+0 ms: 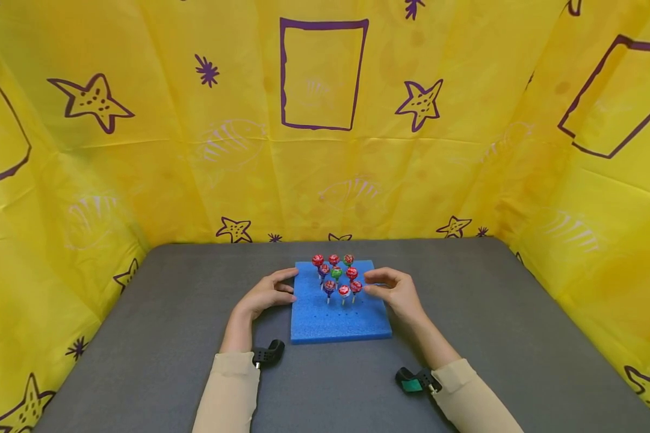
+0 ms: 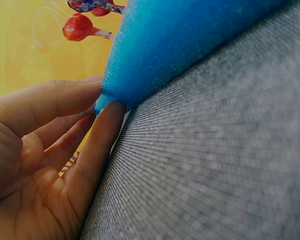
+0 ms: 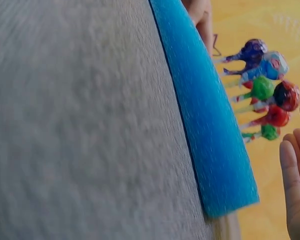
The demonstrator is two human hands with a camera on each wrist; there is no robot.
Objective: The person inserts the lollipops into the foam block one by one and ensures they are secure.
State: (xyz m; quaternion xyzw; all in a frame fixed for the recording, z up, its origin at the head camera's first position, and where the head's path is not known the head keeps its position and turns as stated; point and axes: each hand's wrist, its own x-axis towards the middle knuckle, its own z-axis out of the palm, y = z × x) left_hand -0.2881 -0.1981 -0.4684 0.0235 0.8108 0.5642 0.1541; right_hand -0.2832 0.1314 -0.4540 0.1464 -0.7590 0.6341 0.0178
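A blue foam block [image 1: 336,319] lies flat on the grey table, with several red, green and blue lollipops [image 1: 337,273] stuck upright in its far half. My left hand [image 1: 289,285] rests at the block's left edge, and its straight fingers [image 2: 102,130] press against the foam [image 2: 180,40] just below a red lollipop [image 2: 77,26]. At the block's right side my right hand [image 1: 369,285] hovers with its fingertips close to the front-right lollipop. In the right wrist view its fingers [image 3: 292,170] are straight and apart from the lollipops [image 3: 265,87] and the foam [image 3: 210,135].
The grey table [image 1: 141,337] is walled on three sides by yellow cloth with purple stars [image 1: 325,168]. Small black cameras sit on my left wrist [image 1: 268,353] and my right wrist [image 1: 414,380]. Rows of small holes show in the near half of the foam.
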